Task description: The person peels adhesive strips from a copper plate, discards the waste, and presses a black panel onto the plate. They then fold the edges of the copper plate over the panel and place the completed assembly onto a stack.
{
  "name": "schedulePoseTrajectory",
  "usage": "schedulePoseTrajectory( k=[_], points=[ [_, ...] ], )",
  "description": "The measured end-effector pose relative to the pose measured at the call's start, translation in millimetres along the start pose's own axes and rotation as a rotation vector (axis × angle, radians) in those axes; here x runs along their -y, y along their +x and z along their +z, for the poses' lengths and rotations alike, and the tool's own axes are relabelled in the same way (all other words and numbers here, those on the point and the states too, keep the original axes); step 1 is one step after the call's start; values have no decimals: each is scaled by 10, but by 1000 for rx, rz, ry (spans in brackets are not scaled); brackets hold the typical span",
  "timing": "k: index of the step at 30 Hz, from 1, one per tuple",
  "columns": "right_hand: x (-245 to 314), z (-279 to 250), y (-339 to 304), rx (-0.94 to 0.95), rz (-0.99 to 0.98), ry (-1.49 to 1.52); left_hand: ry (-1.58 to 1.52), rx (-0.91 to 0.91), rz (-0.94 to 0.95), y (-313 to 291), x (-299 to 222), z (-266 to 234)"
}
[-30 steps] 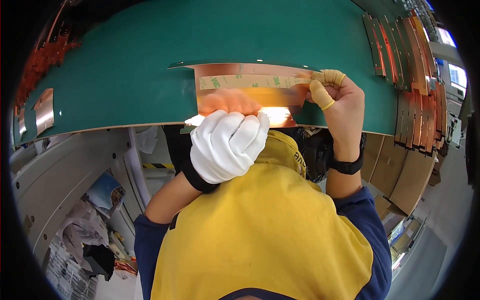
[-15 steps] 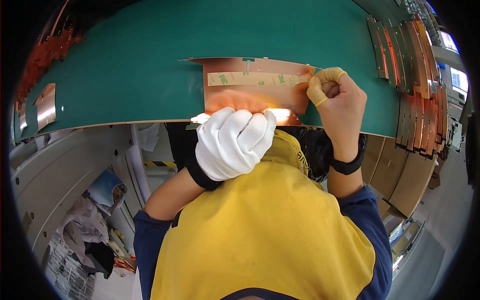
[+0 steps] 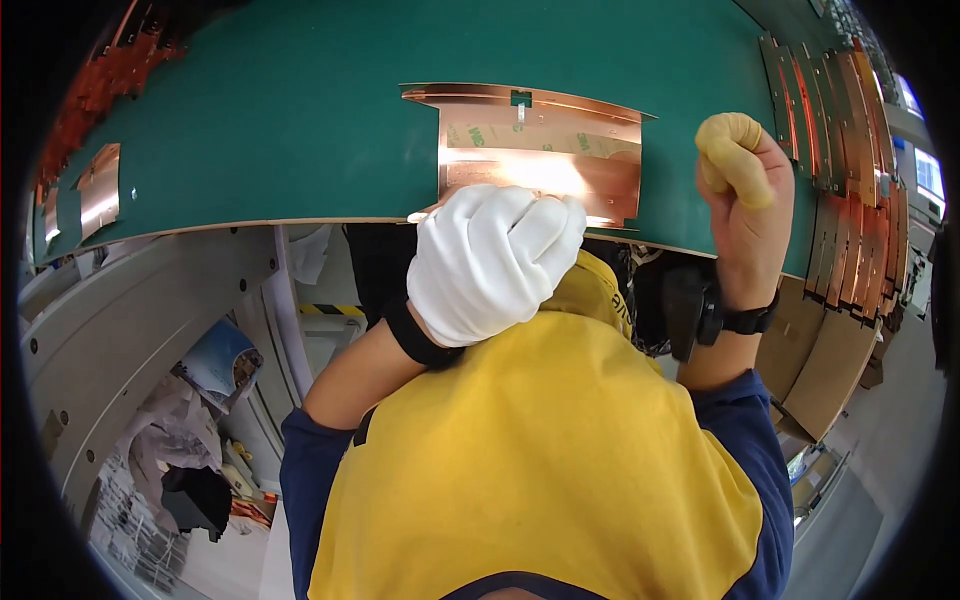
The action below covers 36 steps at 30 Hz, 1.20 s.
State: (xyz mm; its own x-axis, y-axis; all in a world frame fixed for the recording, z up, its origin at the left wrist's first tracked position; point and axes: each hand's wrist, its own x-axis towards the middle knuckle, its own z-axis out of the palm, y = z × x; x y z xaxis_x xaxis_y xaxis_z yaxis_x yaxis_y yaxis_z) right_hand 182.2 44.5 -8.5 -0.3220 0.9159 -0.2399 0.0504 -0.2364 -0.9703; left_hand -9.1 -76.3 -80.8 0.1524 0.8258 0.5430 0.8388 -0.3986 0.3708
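A thin copper sheet point(image 3: 545, 175) lies on the green mat point(image 3: 280, 120) at its near edge, with a pale strip of tape point(image 3: 540, 135) across its upper part. My left hand point(image 3: 490, 260), in a white glove, grips the sheet's near edge with curled fingers. My right hand point(image 3: 745, 190), bare with yellowish finger covers, is curled into a fist just right of the sheet and does not touch it. Whether anything is inside the fist is hidden. A black watch point(image 3: 740, 320) is on that wrist.
Several copper strips point(image 3: 850, 110) are lined up along the mat's right side. Other copper pieces point(image 3: 100, 185) lie at the far left. Brown cardboard sheets point(image 3: 830, 370) hang below the right edge. A grey bench frame point(image 3: 150, 310) and clutter sit lower left.
My right hand has left the sheet's right end, moved off to the right and closed into a fist. My left hand still holds the sheet's near edge.
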Motion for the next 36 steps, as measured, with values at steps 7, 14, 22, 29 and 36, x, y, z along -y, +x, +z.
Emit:
schedulePoseTrajectory(
  k=[7,14,22,29,36],
  points=[
    [-11,-209,91,222,-727,-1064,-188,-51,-18,88,68,-241],
    [340,-13,0,290,-874,-772,-667,-13,-134,303,527,-827],
    [835,223,200,697,-1063,-886,-950,-10,-282,290,562,-881],
    [945,282,440,1025,-962,-858,-1017,-1,-300,338,615,-906],
    [1000,345,454,1068,-1083,-1000,-1049,56,-355,384,643,-957]
  ],
)
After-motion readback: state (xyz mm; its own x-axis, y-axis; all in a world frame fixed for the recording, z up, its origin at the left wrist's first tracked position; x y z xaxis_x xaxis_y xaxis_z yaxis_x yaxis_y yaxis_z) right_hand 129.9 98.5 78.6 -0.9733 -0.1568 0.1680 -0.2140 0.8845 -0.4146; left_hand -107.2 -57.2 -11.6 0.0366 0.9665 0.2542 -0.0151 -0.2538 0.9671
